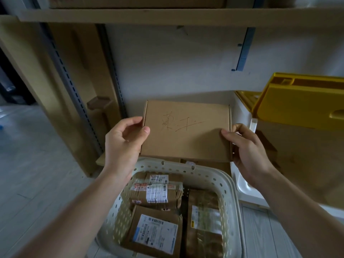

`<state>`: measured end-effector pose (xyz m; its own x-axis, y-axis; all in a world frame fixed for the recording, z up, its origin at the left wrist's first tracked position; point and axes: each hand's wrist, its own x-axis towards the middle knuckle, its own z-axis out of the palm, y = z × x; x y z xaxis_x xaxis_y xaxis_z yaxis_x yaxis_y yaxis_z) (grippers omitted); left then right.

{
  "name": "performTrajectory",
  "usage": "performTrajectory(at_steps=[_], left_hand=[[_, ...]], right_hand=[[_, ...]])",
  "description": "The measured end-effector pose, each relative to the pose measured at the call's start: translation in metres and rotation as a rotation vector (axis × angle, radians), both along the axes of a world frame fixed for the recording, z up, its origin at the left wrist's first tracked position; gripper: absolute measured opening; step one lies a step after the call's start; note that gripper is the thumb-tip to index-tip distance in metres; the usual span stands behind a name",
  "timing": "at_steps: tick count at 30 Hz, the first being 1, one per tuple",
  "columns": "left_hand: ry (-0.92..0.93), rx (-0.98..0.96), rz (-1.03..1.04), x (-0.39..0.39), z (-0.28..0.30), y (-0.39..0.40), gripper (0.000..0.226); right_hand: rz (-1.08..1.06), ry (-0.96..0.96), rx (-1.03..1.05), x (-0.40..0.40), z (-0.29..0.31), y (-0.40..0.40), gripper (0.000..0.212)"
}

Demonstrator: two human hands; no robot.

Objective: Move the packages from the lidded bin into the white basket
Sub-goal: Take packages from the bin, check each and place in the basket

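Observation:
A flat brown cardboard box (186, 131) with handwriting on its top is held in the air above the far rim of the white perforated basket (226, 178). My left hand (123, 144) grips its left edge, thumb on top. My right hand (245, 146) grips its right edge the same way. Several taped packages with shipping labels (156, 190) lie inside the basket. The white bin (243, 127) with its yellow lid (301, 101) raised stands to the right, just behind my right hand.
Tall cardboard sheets (78, 86) lean against the shelf frame at the left. A wooden shelf board (167, 15) runs overhead. A white wall lies straight ahead. Pale plank floor (31, 164) spreads to the left of the basket.

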<state>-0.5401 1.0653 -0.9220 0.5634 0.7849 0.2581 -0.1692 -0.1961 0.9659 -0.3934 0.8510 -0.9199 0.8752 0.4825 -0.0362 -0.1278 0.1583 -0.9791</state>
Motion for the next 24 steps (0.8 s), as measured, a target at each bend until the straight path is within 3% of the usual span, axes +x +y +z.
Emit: performTrajectory(at_steps=[2,6,9,14,19,24], left_hand=[[0.038,0.062,0.019,0.001,-0.001,0.002,0.032],[0.229,0.231,-0.026,0.007,-0.012,0.001,0.066],[0.268,0.219,-0.104,0.013,-0.017,-0.007,0.076],[0.148,-0.052,-0.279,0.017,-0.015,-0.019,0.088],[0.082,-0.116,-0.495,0.017,-0.021,-0.025,0.093],[0.045,-0.137,-0.571,0.015,-0.02,-0.028,0.094]], right_hand=[[-0.006,-0.001,0.004,-0.001,0.001,0.005,0.013],[0.08,-0.045,0.011,-0.009,0.005,0.017,0.048],[0.197,0.007,0.042,-0.016,0.004,0.026,0.065],[0.385,0.076,0.128,-0.018,0.0,0.036,0.059],[0.489,-0.074,0.079,-0.019,-0.011,0.042,0.045],[0.505,-0.133,0.071,-0.016,-0.015,0.044,0.04]])
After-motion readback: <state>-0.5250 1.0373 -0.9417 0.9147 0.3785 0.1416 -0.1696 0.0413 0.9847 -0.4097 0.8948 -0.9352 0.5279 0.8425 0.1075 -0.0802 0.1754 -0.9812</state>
